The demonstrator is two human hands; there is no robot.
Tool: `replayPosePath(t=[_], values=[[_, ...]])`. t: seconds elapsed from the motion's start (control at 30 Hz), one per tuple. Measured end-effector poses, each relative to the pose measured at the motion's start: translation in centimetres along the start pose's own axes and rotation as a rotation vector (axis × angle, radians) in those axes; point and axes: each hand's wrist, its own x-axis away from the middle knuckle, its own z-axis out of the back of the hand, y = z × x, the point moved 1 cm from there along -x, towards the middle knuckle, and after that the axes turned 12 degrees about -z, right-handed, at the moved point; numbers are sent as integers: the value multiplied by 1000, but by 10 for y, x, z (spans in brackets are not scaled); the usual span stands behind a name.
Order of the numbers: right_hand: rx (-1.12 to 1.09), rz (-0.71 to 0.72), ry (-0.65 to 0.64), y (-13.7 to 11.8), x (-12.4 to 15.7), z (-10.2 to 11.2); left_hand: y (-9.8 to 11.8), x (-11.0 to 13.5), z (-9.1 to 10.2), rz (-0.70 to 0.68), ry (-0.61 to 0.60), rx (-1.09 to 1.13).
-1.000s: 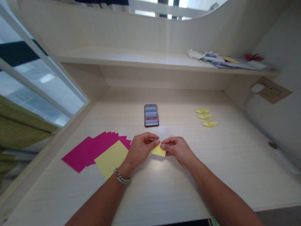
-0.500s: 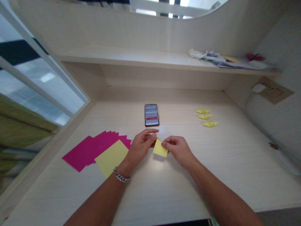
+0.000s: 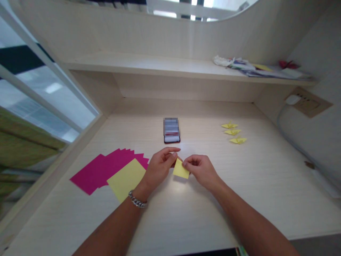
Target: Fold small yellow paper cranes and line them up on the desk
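A small folded yellow paper point(image 3: 181, 169) is held just above the pale wooden desk point(image 3: 186, 213) at its middle. My left hand point(image 3: 159, 167), with a metal bracelet on the wrist, pinches the paper's upper left corner. My right hand point(image 3: 200, 170) pinches its upper right edge. Both hands have their fingers closed on the paper. To the left lie a flat yellow sheet point(image 3: 126, 179) and a fan of several magenta sheets point(image 3: 103, 169).
A phone point(image 3: 171, 130) lies behind the hands. Three small folded yellow paper figures point(image 3: 232, 132) sit at the right back of the desk. A shelf point(image 3: 165, 67) above carries loose papers point(image 3: 250, 67) at its right end. A wall socket plate point(image 3: 306, 101) is at right.
The folded yellow paper has turned from lying flatter between the fingers to a more upright diamond. My left fingers shifted to its top corner. The hands stay in the same spot.
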Motion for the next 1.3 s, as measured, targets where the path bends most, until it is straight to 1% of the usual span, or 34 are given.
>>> replayPosePath(t=[0.07, 0.13, 0.23, 0.33, 0.4, 0.47, 0.53, 0.67, 0.73, 0.8, 0.93, 1.1, 1.2, 1.3], values=[[43, 19, 5, 0, 0, 1, 1, 0, -1, -17, -26, -49], [90, 38, 2, 1, 0, 1, 1, 2, -1, -38, -23, -101], [156, 52, -11, 2, 0, 0, 0, 4, -2, -88, 33, -147], [217, 62, -19, 1, 0, 2, -2, 5, -3, -128, 75, -142], [259, 80, 3, 0, 2, 3, -3, 5, -2, -123, 56, -123], [301, 102, 33, -2, 3, 4, -4, 5, -2, -105, 9, -118], [328, 114, 36, -3, 5, 4, -4, 5, -1, -98, -13, -128], [347, 98, 9, -3, 5, 4, -5, 4, 2, -128, 69, -148], [365, 93, 16, -4, 4, 5, -4, 4, 3, -131, 108, -132], [386, 108, 39, -5, 5, 8, -4, 3, 4, -117, 107, -118], [432, 139, 62, -10, 7, 13, -2, 2, 4, -92, 68, -136], [406, 137, 23, -9, 6, 10, -1, 6, -2, -111, 74, -194], [366, 127, 50, -6, 3, 5, -1, 9, -7, -99, 52, -194], [291, 102, 70, -4, 0, 3, -1, 10, -12, -90, 65, -156]])
